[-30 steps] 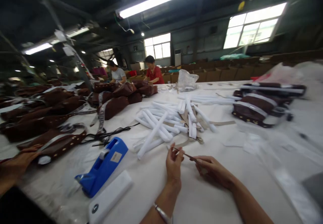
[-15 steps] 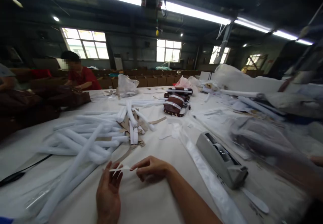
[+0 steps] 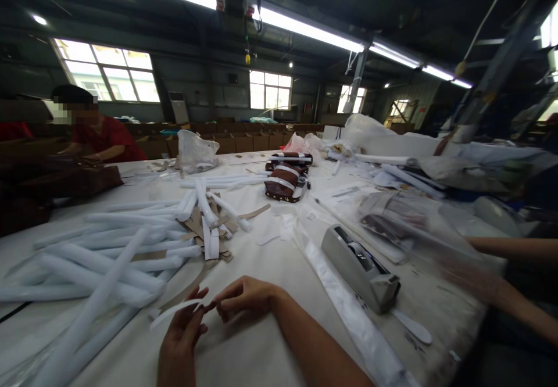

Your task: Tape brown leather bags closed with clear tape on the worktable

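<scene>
My left hand (image 3: 178,340) and my right hand (image 3: 244,297) meet low in the middle of the view over a white table (image 3: 244,352). Between them they pinch a thin pale strip (image 3: 172,311) that curves out to the left. The left hand's fingers are partly spread, with thumb and fingertip on the strip's end. My right hand is curled, its fingertips closed on the same end. A heap of long white foam tubes (image 3: 108,259) lies just left of the hands.
A grey tape dispenser (image 3: 360,268) stands to the right of my hands. Brown bags (image 3: 285,181) sit farther back. Another person's arms (image 3: 510,282) reach in from the right, blurred. A person in red (image 3: 98,137) works at the far left. Clear plastic sleeves (image 3: 349,311) lie across the table.
The view has swung right, away from the blue dispenser and brown bags. My hands stay together on the strip, which now looks pale and curved. Another person's arms have come in at right.
</scene>
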The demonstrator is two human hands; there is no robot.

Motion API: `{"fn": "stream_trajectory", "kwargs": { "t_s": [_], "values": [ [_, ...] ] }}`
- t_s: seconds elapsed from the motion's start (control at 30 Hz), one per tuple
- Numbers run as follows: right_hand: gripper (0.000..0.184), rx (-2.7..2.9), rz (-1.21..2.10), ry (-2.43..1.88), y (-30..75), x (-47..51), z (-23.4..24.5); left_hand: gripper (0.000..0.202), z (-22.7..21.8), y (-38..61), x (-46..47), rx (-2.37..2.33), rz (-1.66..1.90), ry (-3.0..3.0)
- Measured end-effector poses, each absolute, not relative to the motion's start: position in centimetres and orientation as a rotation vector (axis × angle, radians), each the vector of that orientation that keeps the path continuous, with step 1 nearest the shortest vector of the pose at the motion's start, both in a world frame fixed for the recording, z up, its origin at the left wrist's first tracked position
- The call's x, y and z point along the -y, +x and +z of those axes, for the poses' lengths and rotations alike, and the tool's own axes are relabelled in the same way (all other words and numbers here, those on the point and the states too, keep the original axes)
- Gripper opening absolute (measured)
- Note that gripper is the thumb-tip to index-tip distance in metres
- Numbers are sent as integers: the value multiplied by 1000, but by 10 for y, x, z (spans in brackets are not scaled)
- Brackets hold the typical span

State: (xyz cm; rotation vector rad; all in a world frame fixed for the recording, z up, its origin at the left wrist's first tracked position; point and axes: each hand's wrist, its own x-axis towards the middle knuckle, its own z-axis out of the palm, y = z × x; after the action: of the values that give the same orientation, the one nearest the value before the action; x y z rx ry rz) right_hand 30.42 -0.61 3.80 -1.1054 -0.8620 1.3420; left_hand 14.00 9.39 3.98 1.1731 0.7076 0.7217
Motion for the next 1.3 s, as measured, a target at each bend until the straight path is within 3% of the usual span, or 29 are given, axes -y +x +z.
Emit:
{"fn": "stream_trajectory", "kwargs": {
  "t_s": [0.47, 0.87, 1.3],
  "values": [
    [69, 863, 1338, -1158, 303, 4, 38, 64, 38, 140, -95, -753, 889, 1202],
    [54, 986, 1240, -1236, 298, 6, 42, 51, 38, 140, -92, -673, 955, 1120],
    [59, 917, 1262, -1329, 297, 6, 43, 45, 48, 137, -87, -643, 968, 1099]
  ]
}}
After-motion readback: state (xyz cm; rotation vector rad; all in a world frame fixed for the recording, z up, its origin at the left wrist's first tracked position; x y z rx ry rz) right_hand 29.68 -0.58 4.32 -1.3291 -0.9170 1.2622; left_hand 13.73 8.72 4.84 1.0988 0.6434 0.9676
